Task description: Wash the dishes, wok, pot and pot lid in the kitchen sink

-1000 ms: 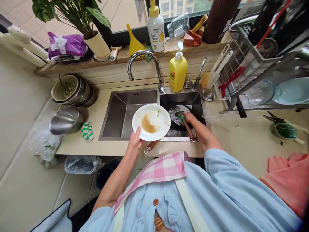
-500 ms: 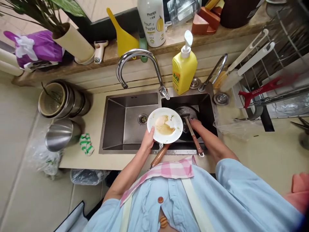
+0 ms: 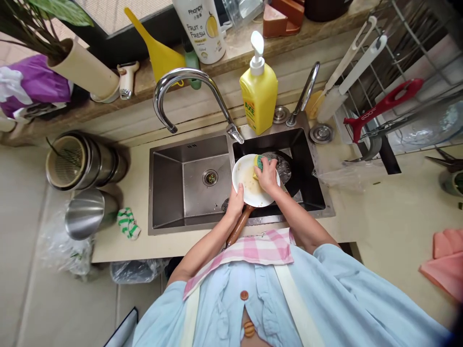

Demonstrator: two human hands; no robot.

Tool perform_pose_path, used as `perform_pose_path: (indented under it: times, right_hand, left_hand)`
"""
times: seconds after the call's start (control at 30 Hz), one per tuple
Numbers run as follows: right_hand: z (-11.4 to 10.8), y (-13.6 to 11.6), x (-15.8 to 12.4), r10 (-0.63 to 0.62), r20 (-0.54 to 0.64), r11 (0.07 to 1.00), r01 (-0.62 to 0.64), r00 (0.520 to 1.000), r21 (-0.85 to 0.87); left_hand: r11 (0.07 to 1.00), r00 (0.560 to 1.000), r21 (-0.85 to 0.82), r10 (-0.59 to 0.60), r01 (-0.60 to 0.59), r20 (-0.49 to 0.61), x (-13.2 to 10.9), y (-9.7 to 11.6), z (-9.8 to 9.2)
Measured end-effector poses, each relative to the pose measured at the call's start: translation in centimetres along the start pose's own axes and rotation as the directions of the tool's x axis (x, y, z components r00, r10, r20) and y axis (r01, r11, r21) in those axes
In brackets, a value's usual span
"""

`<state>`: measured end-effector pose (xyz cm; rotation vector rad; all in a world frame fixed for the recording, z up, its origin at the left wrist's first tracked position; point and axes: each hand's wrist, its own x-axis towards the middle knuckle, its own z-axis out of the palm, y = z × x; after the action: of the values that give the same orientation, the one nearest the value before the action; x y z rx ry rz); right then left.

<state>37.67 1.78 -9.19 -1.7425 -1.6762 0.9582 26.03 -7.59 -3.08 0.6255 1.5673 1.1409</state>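
My left hand [image 3: 236,203] grips the rim of a white plate [image 3: 243,183] smeared with pale yellow residue, holding it tilted above the sink. My right hand [image 3: 268,176] rests on the plate and presses a green-and-yellow sponge [image 3: 259,163] against its upper side. Beneath the plate, a dark frying pan [image 3: 282,166] lies in the right basin of the stainless steel sink [image 3: 188,183]. The pan's wooden handle [image 3: 238,224] runs towards me below my left wrist. The plate and my hands hide much of the pan.
A chrome faucet [image 3: 181,79] and yellow dish soap bottle [image 3: 258,84] stand behind the sink. Stacked steel pots [image 3: 87,161], a steel container [image 3: 90,214] and a striped cloth [image 3: 128,224] lie left. A wire dish rack [image 3: 398,72] stands right.
My right hand has moved from the pan onto the plate, with the sponge now against it. The plate has shifted right over the right basin, and the view has tilted lower.
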Motion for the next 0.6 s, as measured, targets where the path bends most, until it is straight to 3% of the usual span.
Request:
perform_pose_path:
  times: [0.07, 0.17, 0.33, 0.53, 0.6]
  right_hand:
    - [1.3, -1.0, -0.2, -0.053, -0.003, 0.996, 0.054, 0.999, 0.065]
    - [1.9, -2.1, -0.5, -0.246, 0.053, 0.960, 0.236, 0.968, 0.150]
    - [1.2, -2.2, -1.6, -0.557, 0.253, 0.830, 0.521, 0.791, 0.200]
    - [-1.1, 0.7, -2.5, -0.586, 0.504, 0.744, 0.668, 0.634, 0.025]
    - [-2.4, 2.1, -2.1, -0.527, 0.566, 0.736, 0.673, 0.634, -0.070]
  left_hand:
    - [0.999, 0.999, 0.020, -0.028, 0.028, 0.025, 0.0, -0.1, 0.2]
    - [0.998, 0.997, 0.023, -0.062, 0.061, 0.044, 0.4, 0.1, 0.1]
    - [0.998, 0.999, 0.053, -0.022, 0.021, 0.029, 2.1, 0.7, -0.7]
    - [0.993, 0.996, 0.090, 0.080, -0.077, -0.030, 3.8, 0.2, -1.9]
    - [0.988, 0.991, 0.100, 0.126, -0.120, -0.053, 4.1, -0.1, -2.2]
